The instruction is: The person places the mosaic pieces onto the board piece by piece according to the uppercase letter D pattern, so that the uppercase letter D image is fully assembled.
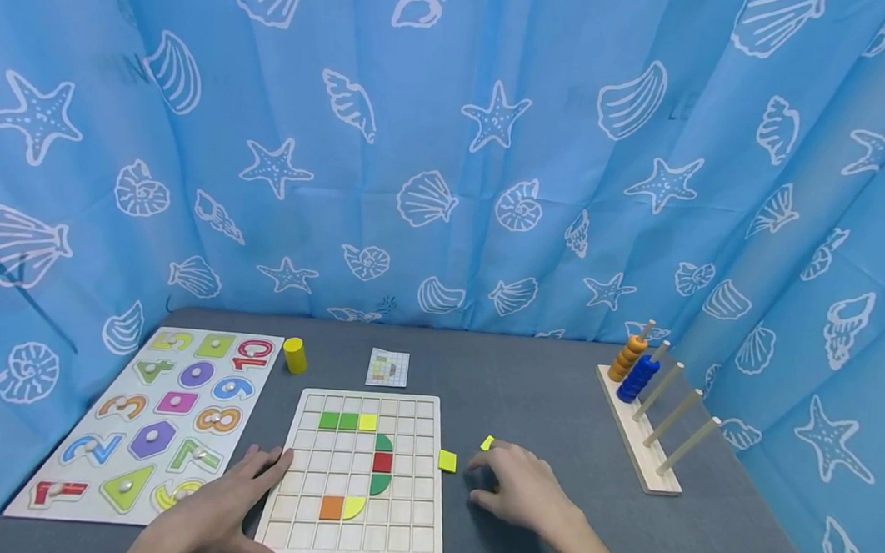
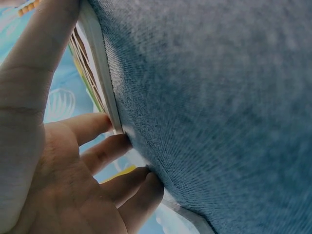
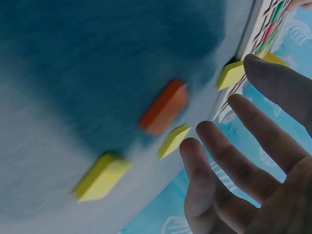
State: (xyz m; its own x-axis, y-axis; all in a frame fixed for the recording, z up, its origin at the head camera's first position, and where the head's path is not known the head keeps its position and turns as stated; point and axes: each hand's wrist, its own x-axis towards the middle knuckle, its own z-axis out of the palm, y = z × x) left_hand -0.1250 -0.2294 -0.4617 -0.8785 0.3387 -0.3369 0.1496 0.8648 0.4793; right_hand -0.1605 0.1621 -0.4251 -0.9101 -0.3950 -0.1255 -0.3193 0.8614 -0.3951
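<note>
A wooden grid board lies on the table with green, yellow, red and orange tiles set in some squares. My left hand rests at its left side, fingers spread along the edge and thumb by the near corner. My right hand hovers low over the table right of the board, fingers loosely bent, holding nothing. Below it, in the right wrist view, lie an orange tile and a yellow tile. Another yellow tile shows past the fingertips. One more yellow tile lies beside the board's right edge.
A number-and-shape puzzle board lies at the left, with a yellow cylinder at its far corner. Behind the grid board is a small pattern card. A peg stand with orange and blue beads stands at the right.
</note>
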